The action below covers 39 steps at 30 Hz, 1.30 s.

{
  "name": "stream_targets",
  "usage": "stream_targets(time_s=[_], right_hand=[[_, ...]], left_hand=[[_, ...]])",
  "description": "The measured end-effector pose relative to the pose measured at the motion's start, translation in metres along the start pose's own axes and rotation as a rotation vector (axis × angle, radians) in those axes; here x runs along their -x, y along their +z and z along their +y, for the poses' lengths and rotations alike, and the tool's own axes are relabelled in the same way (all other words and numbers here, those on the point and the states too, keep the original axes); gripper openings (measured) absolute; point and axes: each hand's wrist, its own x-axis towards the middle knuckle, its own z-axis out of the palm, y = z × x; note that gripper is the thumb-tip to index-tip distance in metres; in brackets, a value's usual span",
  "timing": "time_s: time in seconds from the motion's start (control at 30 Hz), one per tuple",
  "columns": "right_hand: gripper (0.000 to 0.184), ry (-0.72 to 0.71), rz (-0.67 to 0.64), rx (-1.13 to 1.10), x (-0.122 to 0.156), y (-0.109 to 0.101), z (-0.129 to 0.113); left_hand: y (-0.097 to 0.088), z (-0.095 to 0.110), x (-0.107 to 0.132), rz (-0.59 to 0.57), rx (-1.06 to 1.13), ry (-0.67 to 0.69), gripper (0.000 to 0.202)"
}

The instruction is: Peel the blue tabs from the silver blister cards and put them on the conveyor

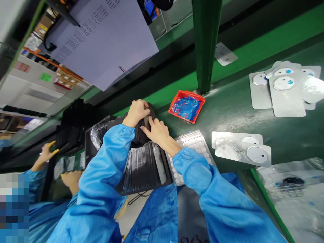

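My left hand (138,112) curls its fingers over the top edge of a thin dark panel (152,109) at the right end of a packed row. My right hand (160,134) is just beside it, thumb and forefinger apart and touching the same end of the row. A black tray (167,165) holds these panels upright. Its nearer row of thin dark panels (139,167) ends in one with a greyish face (159,163). Partly under my right forearm lies a clear blister tray (193,140) with many small pockets.
A red bin (199,113) of small blue and red pieces stands by a green post (206,50). Silvery plates (288,101) lie at the right, two more silvery plates (235,150) nearer. Bagged parts (298,189) are at lower right. A co-worker's hand (45,153) shows at left.
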Motion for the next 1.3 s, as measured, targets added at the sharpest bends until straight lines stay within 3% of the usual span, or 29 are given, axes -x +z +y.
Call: stream_targets(time_s=[0.5, 0.7, 0.87, 0.97, 1.03, 1.17, 1.23, 1.3], right_hand=[[0.078, -0.047, 0.009, 0.085, -0.008, 0.009, -0.004], [0.063, -0.021, -0.034, 0.058, 0.005, -0.012, -0.007], [0.047, -0.145, -0.164, 0.106, 0.048, -0.039, -0.018], [0.038, -0.347, -0.301, 0.066, 0.095, -0.063, -0.012], [0.037, -0.413, -0.4, -0.046, 0.132, -0.087, 0.004], [0.039, -0.328, -0.48, -0.271, 0.187, -0.156, 0.07], [0.041, -0.184, -0.301, -0.261, 0.187, -0.195, 0.108], [0.041, -0.061, 0.046, -0.172, 0.163, -0.231, 0.141]], left_hand=[[0.006, 0.002, -0.001, -0.034, -0.119, 0.047, 0.033], [0.007, 0.006, 0.006, 0.031, -0.051, 0.077, 0.049], [0.017, 0.009, 0.002, 0.075, 0.072, 0.11, 0.044], [0.016, 0.011, -0.002, 0.119, 0.175, 0.122, 0.038], [0.009, 0.004, 0.003, 0.191, 0.253, 0.106, 0.039], [-0.012, -0.026, 0.04, 0.399, 0.387, -0.036, 0.063], [-0.018, -0.038, 0.065, 0.471, 0.468, -0.1, 0.059], [-0.019, -0.042, 0.09, 0.461, 0.485, -0.105, 0.054]])
